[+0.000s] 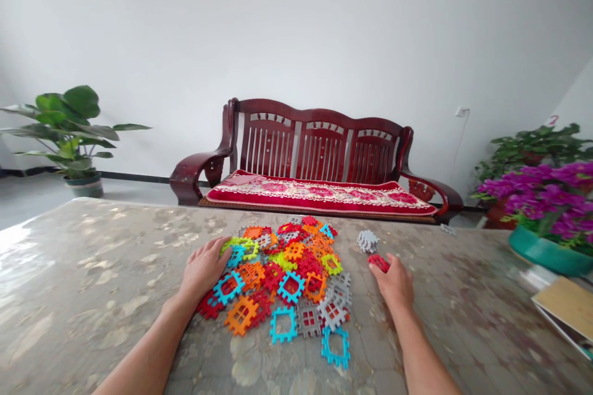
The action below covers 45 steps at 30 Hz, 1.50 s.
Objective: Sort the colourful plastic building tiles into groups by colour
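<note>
A loose pile of interlocking plastic puzzle tiles, among them an orange tile (241, 315), a blue tile (291, 287) and a grey tile (309, 319), covers the middle of the table. My left hand (204, 270) lies at the pile's left side, fingers stretched forward, its thumb by a light-blue tile (235, 255) and a lime-green tile (251, 248). To the right of the pile, my right hand (396, 284) pinches a red tile (378, 263) between thumb and fingers. Just beyond that tile stands a small stack of grey tiles (367, 241).
The table (115, 284) has a glossy patterned cover. On its right stand purple flowers in a teal pot (546, 250) and a cardboard-coloured box or book (567, 305). Beyond the far edge is a wooden bench (319, 117) with a red cushion; a potted plant (78, 136) stands left.
</note>
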{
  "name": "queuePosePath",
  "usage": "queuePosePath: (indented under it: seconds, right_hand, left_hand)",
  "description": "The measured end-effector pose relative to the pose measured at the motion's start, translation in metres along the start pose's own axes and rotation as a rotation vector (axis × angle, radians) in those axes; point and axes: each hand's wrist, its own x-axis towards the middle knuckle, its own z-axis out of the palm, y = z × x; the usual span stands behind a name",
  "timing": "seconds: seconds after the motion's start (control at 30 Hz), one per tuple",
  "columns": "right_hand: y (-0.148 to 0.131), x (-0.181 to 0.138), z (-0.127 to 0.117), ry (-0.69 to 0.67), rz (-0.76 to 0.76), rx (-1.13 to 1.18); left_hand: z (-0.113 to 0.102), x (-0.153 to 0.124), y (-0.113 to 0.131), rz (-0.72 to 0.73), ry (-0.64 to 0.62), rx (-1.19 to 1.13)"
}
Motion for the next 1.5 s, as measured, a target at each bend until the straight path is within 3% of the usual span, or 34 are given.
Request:
queuePosePath:
  seconds: [0.13,0.23,0.5,0.7,0.93,1.13,1.27,1.4,1.5]
  right_hand:
    - [-0.004,-0.005,-0.008,0.079,0.014,0.121]
    - [-0.008,-0.010,-0.011,0.104,-0.077,0.277]
    - [-0.053,-0.041,-0.013,-0.073,-0.353,0.530]
    - [-0.100,-0.062,-0.017,-0.189,-0.523,0.445]
    - [-0.117,-0.067,-0.018,-0.301,-0.581,0.274]
    - [-0.120,-0.069,-0.022,-0.258,-0.559,0.275]
    - [-0.116,-0.063,-0.020,-0.238,-0.512,0.452]
    - [-0.111,-0.051,-0.021,-0.312,-0.268,0.849]
    - [-0.105,-0.042,-0.023,-0.372,-0.077,1.020]
  left_hand:
    - [-0.002,-0.001,0.002,-0.010,-0.012,0.011]
    - [-0.002,-0.002,0.003,-0.003,-0.001,0.006]
    - [-0.001,-0.001,0.001,0.002,0.020,-0.005]
    - [-0.002,-0.002,0.003,-0.006,0.004,0.013]
    - [-0.003,-0.002,0.004,-0.005,-0.015,0.006]
    - [-0.002,-0.002,0.002,-0.006,-0.001,-0.008]
    - [0.000,-0.001,0.000,-0.001,0.004,-0.009]
    - [0.000,-0.001,0.001,-0.003,0.015,-0.014]
    - [-0.002,-0.003,0.003,-0.004,0.011,-0.016]
